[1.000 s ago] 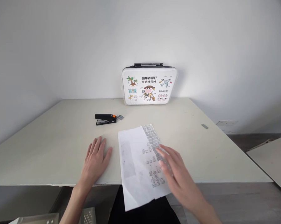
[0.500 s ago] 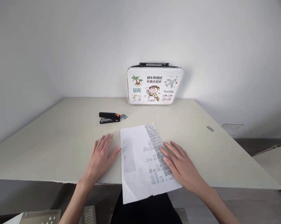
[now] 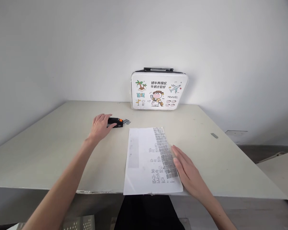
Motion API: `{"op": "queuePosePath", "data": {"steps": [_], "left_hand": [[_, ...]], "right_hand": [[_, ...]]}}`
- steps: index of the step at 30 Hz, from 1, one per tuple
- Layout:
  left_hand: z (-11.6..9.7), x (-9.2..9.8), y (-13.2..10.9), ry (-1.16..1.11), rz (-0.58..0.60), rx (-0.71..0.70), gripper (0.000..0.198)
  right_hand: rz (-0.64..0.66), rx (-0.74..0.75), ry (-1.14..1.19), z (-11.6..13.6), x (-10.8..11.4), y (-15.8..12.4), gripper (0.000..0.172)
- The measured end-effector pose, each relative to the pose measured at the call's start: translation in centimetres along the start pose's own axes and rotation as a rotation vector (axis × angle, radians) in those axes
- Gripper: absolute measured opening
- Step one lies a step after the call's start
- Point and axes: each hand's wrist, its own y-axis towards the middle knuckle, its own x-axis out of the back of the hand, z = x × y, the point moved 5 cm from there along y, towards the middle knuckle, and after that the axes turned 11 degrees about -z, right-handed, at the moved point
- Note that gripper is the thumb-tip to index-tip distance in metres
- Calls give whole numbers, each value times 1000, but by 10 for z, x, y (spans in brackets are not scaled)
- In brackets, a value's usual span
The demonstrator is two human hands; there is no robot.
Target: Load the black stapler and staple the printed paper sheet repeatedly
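My left hand (image 3: 101, 127) is closed round the rear of a black stapler (image 3: 115, 122) with an orange patch near its front end. The thumb lies along the stapler's near side, and the tool rests on the table. Several grey staple strips (image 3: 127, 121) lie right by its nose. In front of me is a sheaf of printed paper (image 3: 144, 179), its lower end at the table's front edge. Along the paper's right edge rests my right hand (image 3: 187, 171), fingers stretched out and holding nothing.
A white case (image 3: 159, 92) with cartoon travel pictures and a black handle stands upright against the wall. One grey staple strip (image 3: 214, 135) lies at the right of the white table (image 3: 62, 143). A wall socket plate (image 3: 236, 133) is beyond the table's right side.
My left hand has moved forward from beside the paper and taken hold of the stapler. The paper has straightened and shifted forward. My right hand has slid off it to its right edge.
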Motion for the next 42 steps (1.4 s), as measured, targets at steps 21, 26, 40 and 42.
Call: {"op": "queuePosePath", "data": {"steps": [21,26,40,42], "left_hand": [[-207,102,-51,-427,74,-575,28],[-193,69,-70,-523,89,-342,63],[-80,16,-128,-196,485,-222,70],[-66,24,-130,-178,465,-222,68]], "right_hand": [[1,355,-18,99,31,36,43],[-18,225,-15,63,43,37,30],[-8,-167,115,-68,54,18,49],[12,-169,139,-66,49,19,49]]}}
